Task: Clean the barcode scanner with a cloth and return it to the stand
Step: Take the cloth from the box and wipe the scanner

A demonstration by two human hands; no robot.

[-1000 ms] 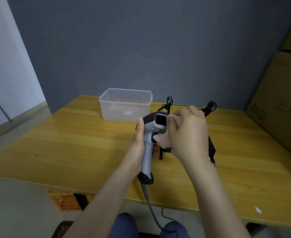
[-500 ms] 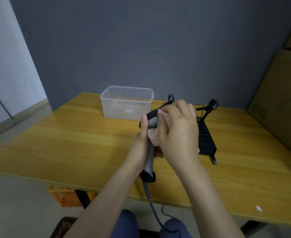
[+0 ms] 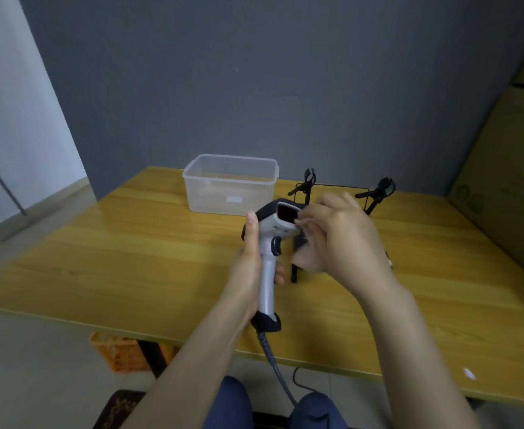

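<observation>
Gripping the scanner (image 3: 270,258) by its handle, left hand (image 3: 248,274) wrapped shut, holds it upright above the counter (image 3: 131,258), red window facing up. Right hand (image 3: 338,236) curled beside the scanner head, fingers pinching a pale cloth (image 3: 301,258), mostly hidden. Black stand (image 3: 378,193) behind, right of a clear tub (image 3: 229,187).

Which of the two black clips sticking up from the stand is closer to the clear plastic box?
The left clip, standing right beside the clear plastic box. The other clip rises farther right, beyond the right hand.
</observation>
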